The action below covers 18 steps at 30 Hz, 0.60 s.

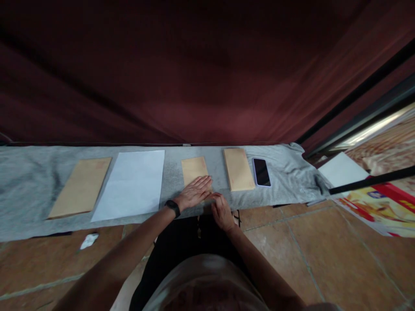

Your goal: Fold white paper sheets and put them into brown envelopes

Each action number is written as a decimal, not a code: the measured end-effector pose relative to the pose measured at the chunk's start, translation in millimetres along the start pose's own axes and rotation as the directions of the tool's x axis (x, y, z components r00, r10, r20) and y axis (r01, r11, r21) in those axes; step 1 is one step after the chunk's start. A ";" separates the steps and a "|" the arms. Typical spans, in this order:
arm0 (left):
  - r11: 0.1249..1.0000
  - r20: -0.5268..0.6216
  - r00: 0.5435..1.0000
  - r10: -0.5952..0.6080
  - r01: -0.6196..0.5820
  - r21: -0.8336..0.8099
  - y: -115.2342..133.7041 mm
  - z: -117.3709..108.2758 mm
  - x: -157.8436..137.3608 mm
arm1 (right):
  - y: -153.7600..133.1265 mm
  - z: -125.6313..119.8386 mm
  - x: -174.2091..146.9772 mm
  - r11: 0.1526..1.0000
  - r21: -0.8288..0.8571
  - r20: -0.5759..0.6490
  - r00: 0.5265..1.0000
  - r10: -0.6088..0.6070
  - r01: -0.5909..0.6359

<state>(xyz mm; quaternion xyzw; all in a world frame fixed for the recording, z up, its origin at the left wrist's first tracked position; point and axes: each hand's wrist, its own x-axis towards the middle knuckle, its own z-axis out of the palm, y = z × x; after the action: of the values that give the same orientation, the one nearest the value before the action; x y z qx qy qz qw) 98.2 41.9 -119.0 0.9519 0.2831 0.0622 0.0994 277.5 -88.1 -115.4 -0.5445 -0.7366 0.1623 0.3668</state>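
A small brown envelope point(194, 168) lies on the grey cloth in front of me. My left hand point(196, 188) rests flat across its near half, fingers stretched out toward the right. At the envelope's near right corner, my right hand point(221, 210) is closed, with thumb and forefinger pinched at the edge. The near part of the envelope is mostly hidden under my left hand. To the right lies a stack of brown envelopes point(239, 170). A large white sheet of paper point(132, 185) lies to the left.
More brown envelopes point(81, 185) lie at the far left. A phone point(261, 172) with a dark screen sits right of the stack. The grey cloth point(285, 172) covers a narrow bench before a dark red curtain point(194, 86). A colourful box point(382, 205) stands at right.
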 end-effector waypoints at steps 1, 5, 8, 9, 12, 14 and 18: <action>1.000 0.006 1.000 0.008 -0.008 0.001 5.2 0.7 -3.6 | -0.5 -0.1 0.0 1.000 0.001 -0.007 1.000 0.002 -0.002; 0.999 0.036 0.999 0.038 -0.038 0.011 24.0 -0.6 -17.1 | -0.9 0.8 -0.4 1.000 0.012 -0.008 1.000 -0.001 0.001; 0.998 0.062 0.996 0.060 -0.061 0.014 36.6 -5.7 -26.4 | 0.3 2.8 -1.6 1.000 0.009 -0.013 1.000 0.003 -0.002; 0.998 0.070 0.995 0.066 -0.067 0.014 40.4 -7.3 -29.3 | 0.6 3.5 -2.1 1.000 0.009 -0.019 1.000 0.003 -0.002; 0.998 0.076 0.995 0.058 -0.059 0.015 50.4 -9.5 -37.4 | 0.8 4.7 -3.1 1.000 0.018 -0.028 1.000 0.000 0.000; 0.999 0.061 0.997 0.052 -0.052 0.010 55.3 -8.8 -42.5 | -0.1 5.0 -3.3 1.000 0.019 -0.025 1.000 0.002 -0.002; 0.998 0.032 0.998 0.062 -0.062 -0.009 61.3 -6.0 -52.8 | -2.6 5.0 -2.4 0.999 0.021 -0.022 0.999 0.036 -0.036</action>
<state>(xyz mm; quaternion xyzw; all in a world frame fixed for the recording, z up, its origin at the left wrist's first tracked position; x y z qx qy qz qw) 85.4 -36.5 -102.7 0.9607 0.2517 0.0512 0.1057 272.5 -90.4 -118.0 -0.5556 -0.7209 0.1707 0.3776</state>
